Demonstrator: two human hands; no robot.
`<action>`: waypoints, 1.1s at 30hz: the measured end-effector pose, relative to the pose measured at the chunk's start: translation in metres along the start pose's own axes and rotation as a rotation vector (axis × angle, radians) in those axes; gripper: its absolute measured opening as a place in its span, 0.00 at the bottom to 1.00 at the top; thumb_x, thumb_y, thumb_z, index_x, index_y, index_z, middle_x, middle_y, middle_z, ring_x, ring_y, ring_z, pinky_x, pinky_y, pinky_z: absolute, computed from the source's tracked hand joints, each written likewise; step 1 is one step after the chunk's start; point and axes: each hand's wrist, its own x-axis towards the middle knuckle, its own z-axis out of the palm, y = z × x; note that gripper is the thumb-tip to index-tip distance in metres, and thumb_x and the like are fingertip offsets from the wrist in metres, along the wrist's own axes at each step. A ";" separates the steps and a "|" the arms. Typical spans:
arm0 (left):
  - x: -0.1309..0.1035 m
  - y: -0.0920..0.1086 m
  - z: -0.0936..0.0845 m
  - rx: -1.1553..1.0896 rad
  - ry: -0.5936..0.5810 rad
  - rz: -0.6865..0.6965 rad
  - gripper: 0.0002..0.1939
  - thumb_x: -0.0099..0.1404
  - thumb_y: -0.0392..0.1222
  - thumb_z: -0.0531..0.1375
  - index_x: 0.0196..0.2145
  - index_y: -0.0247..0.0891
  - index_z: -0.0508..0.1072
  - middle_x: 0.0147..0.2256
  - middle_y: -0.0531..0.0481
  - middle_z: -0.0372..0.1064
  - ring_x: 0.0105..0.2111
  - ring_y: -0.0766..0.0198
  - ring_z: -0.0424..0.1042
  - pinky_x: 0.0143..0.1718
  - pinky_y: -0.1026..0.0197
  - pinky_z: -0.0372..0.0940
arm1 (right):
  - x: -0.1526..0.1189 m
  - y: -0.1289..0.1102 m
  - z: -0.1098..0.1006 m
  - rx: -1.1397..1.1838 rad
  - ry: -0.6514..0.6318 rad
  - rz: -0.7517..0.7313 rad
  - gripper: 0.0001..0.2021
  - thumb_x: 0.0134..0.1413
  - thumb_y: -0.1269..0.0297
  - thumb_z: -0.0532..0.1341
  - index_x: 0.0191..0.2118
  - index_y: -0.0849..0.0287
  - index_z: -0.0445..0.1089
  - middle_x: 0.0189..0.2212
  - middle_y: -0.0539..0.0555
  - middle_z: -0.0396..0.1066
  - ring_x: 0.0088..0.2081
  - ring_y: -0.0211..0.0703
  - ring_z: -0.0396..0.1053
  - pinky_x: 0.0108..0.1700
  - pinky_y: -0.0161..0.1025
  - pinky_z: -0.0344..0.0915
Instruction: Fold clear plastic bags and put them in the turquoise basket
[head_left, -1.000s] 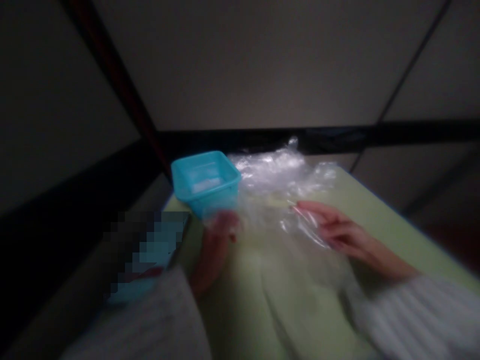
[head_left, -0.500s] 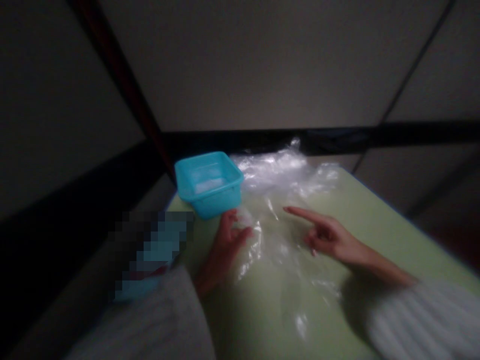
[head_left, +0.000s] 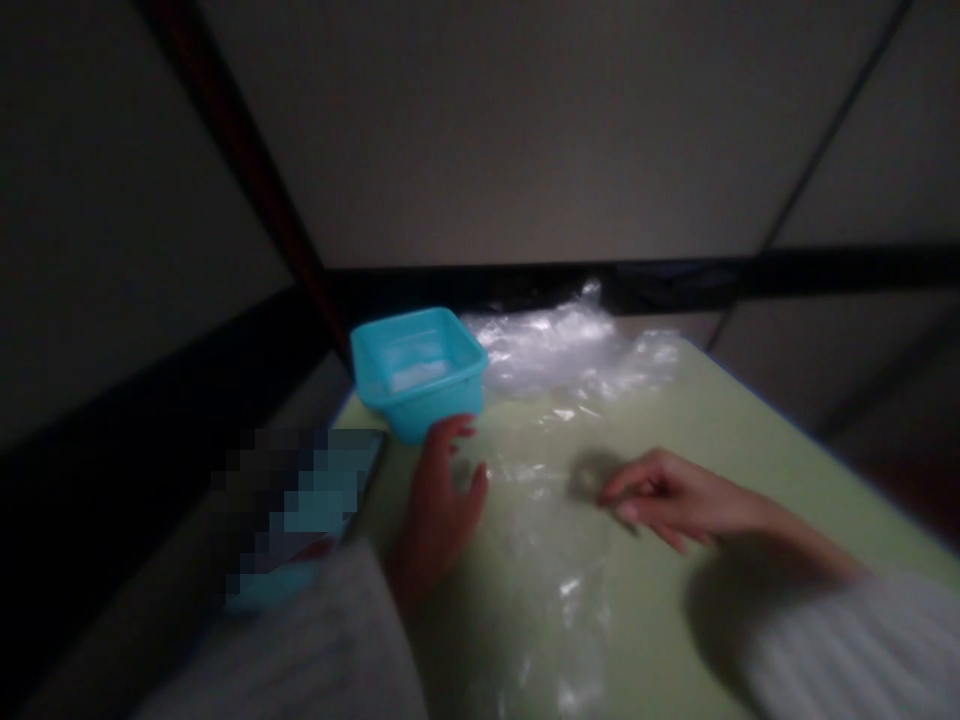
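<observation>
Just in front of a turquoise basin (head_left: 442,397), my left hand (head_left: 442,495) has its fingers apart and holds nothing. A strip of clear plastic film (head_left: 559,560) lies on the yellow-green table (head_left: 652,640) between my hands, running toward me. On the right, my right hand (head_left: 667,500) has thumb and forefinger pinched together near the film's right edge; whether something thin is between them is too blurred to tell. Whitish material, not clearly made out, is inside the basin.
Crumpled clear plastic (head_left: 555,345) is heaped at the back of the table, right of the basin. A pixelated, bluish flat object (head_left: 322,490) is at the table's left edge. Pale panels (head_left: 525,130) stand behind the table.
The film between my hands now lies straighter and nearer to me. My left hand has opened wider, moving slightly left. My right hand went from pointing to pinching, a little lower and to the right.
</observation>
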 end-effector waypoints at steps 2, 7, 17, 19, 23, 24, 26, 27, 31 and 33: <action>-0.007 0.002 0.002 0.020 -0.152 0.078 0.17 0.55 0.30 0.56 0.42 0.40 0.64 0.39 0.50 0.67 0.39 0.61 0.68 0.43 0.59 0.61 | 0.001 0.003 0.002 0.043 0.124 -0.120 0.17 0.56 0.52 0.58 0.40 0.62 0.71 0.11 0.43 0.62 0.09 0.28 0.53 0.11 0.26 0.50; -0.022 0.000 0.008 -0.007 -0.536 0.051 0.30 0.51 0.27 0.58 0.52 0.40 0.59 0.42 0.49 0.67 0.43 0.60 0.67 0.46 0.57 0.62 | 0.016 0.015 0.012 -0.370 0.348 -0.360 0.20 0.60 0.59 0.55 0.56 0.60 0.61 0.49 0.61 0.70 0.47 0.45 0.69 0.47 0.43 0.68; -0.014 0.004 0.003 -0.184 -0.713 -0.160 0.33 0.54 0.35 0.58 0.55 0.41 0.51 0.43 0.49 0.66 0.26 0.70 0.64 0.26 0.66 0.60 | 0.025 0.027 0.017 -0.746 0.217 -0.403 0.29 0.63 0.56 0.50 0.65 0.63 0.43 0.61 0.65 0.54 0.59 0.51 0.56 0.60 0.51 0.54; -0.010 0.008 -0.001 -0.178 -0.761 -0.227 0.25 0.60 0.41 0.54 0.54 0.37 0.54 0.32 0.53 0.69 0.23 0.69 0.64 0.24 0.66 0.58 | 0.024 0.024 0.014 -0.773 0.227 -0.406 0.29 0.63 0.55 0.50 0.65 0.62 0.44 0.60 0.64 0.55 0.58 0.51 0.59 0.59 0.50 0.56; 0.000 0.013 -0.011 -0.047 -0.787 -0.169 0.20 0.67 0.50 0.44 0.42 0.34 0.68 0.16 0.56 0.64 0.19 0.65 0.65 0.28 0.62 0.59 | 0.019 0.019 0.005 -0.887 0.302 -0.372 0.24 0.63 0.55 0.51 0.61 0.60 0.55 0.54 0.60 0.65 0.51 0.50 0.67 0.55 0.51 0.61; 0.002 0.013 -0.012 -0.012 -0.788 -0.140 0.22 0.68 0.51 0.43 0.38 0.34 0.70 0.14 0.57 0.62 0.19 0.65 0.65 0.29 0.61 0.60 | 0.017 0.018 0.002 -0.919 0.333 -0.366 0.21 0.63 0.55 0.51 0.57 0.59 0.60 0.52 0.58 0.68 0.49 0.49 0.68 0.56 0.53 0.59; 0.004 0.012 -0.012 0.074 -0.762 -0.113 0.22 0.67 0.49 0.44 0.33 0.34 0.72 0.13 0.56 0.62 0.18 0.64 0.66 0.28 0.61 0.61 | 0.015 0.017 -0.001 -0.960 0.401 -0.364 0.16 0.63 0.57 0.51 0.50 0.58 0.68 0.46 0.56 0.72 0.46 0.48 0.70 0.59 0.56 0.54; 0.004 0.011 -0.011 0.133 -0.727 -0.096 0.20 0.67 0.48 0.46 0.32 0.34 0.72 0.15 0.54 0.64 0.19 0.64 0.67 0.27 0.61 0.61 | 0.015 0.016 -0.001 -0.960 0.436 -0.363 0.16 0.63 0.58 0.50 0.47 0.59 0.69 0.44 0.55 0.73 0.45 0.47 0.71 0.59 0.56 0.53; -0.003 0.002 -0.005 0.313 -0.616 0.198 0.13 0.62 0.39 0.54 0.43 0.34 0.72 0.41 0.44 0.73 0.40 0.58 0.71 0.42 0.56 0.66 | 0.022 0.018 0.010 -0.884 0.508 -0.340 0.20 0.64 0.58 0.48 0.54 0.64 0.64 0.49 0.61 0.70 0.50 0.48 0.68 0.55 0.50 0.61; -0.008 -0.003 -0.003 0.340 -0.622 0.358 0.17 0.62 0.37 0.55 0.49 0.35 0.69 0.52 0.43 0.66 0.52 0.56 0.65 0.53 0.53 0.60 | 0.027 0.020 0.019 -0.881 0.452 -0.340 0.27 0.62 0.53 0.49 0.60 0.67 0.56 0.57 0.65 0.60 0.57 0.51 0.59 0.58 0.50 0.58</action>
